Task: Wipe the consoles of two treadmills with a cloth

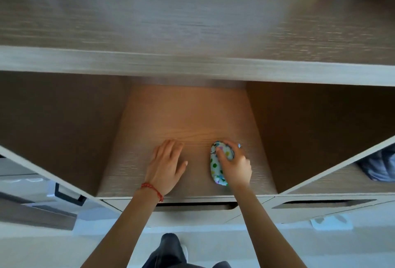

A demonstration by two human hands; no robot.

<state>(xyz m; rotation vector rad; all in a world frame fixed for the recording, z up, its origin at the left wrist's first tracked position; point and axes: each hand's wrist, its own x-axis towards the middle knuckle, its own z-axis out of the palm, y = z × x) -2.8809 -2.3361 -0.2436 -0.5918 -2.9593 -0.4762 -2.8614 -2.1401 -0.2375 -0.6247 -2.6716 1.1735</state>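
While the person leans over a wooden shelving unit [192, 71], both bare arms reach into its middle compartment. The right hand [235, 166] is closed around a bunched cloth [215, 167], white with coloured dots, fingers curled over its far end and the thumb tucked against its side; the cloth is pressed onto the compartment floor [186, 118]. Bundled into a narrow oval, the cloth runs with its long axis from near the person to away from them, the far end under the fingers and the near end poking out beside the wrist. The left hand [166, 165] holds nothing: it lies flat, palm down, fingers spread loosely and pointing away, resting on the same wooden floor, apart from the cloth. A red string bracelet [152, 191] circles the left wrist. Below the compartment sits a drawer front with a cut-out handle slot [192, 204]. Dark trouser legs [168, 250] show at the bottom, over a pale floor.
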